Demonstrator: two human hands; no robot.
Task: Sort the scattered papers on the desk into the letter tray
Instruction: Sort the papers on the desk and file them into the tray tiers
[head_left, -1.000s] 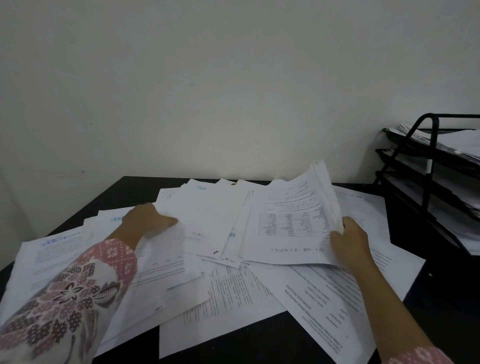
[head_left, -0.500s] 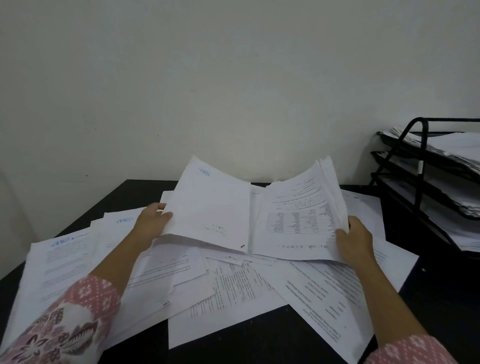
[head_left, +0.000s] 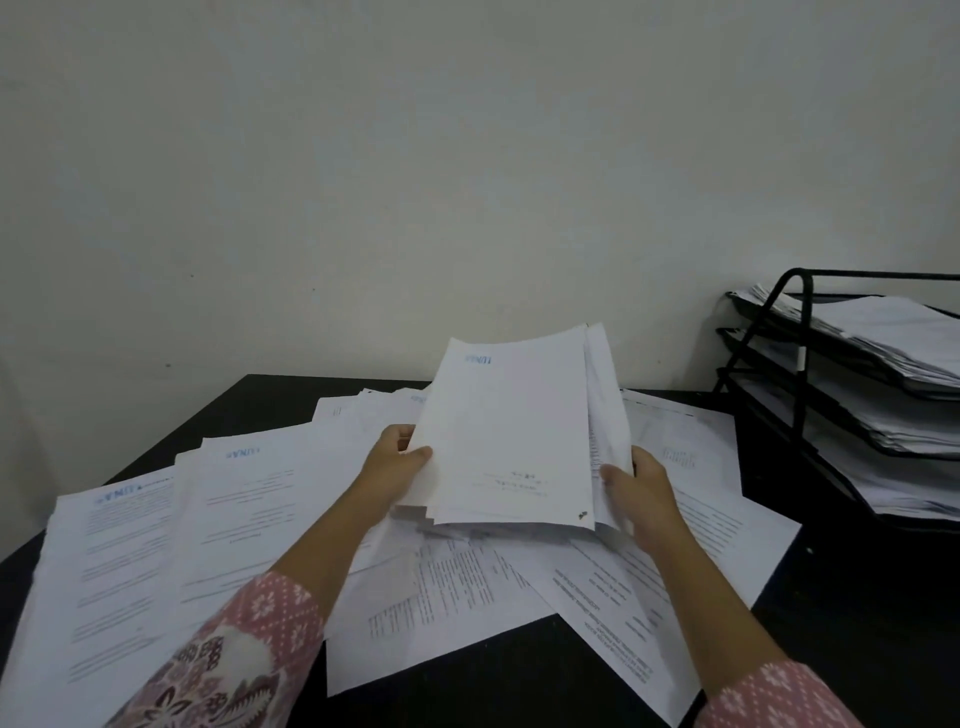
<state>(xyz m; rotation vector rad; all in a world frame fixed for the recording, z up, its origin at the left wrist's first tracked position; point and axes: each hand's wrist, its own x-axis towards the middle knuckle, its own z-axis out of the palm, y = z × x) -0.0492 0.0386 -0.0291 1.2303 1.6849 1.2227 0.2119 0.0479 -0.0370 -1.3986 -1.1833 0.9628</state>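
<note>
Now hands (head_left: 395, 465) (head_left: 641, 491) hold one merged stack (head_left: 509, 431).

The tray (head_left: 802, 332) runs off the right edge. The stack (head_left: 509, 431) hides most fingers of the left hand (head_left: 397, 465) and right hand (head_left: 641, 488). Print on the papers (head_left: 234, 519) is too small to read. Both sleeves (head_left: 249, 649) are cut off at the bottom.

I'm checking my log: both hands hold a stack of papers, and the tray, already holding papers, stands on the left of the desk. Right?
Not quite. The head view shows the tray on the right of the desk, not the left. The rest holds: the left hand and right hand hold the stack, and the tray already holds papers.
</note>
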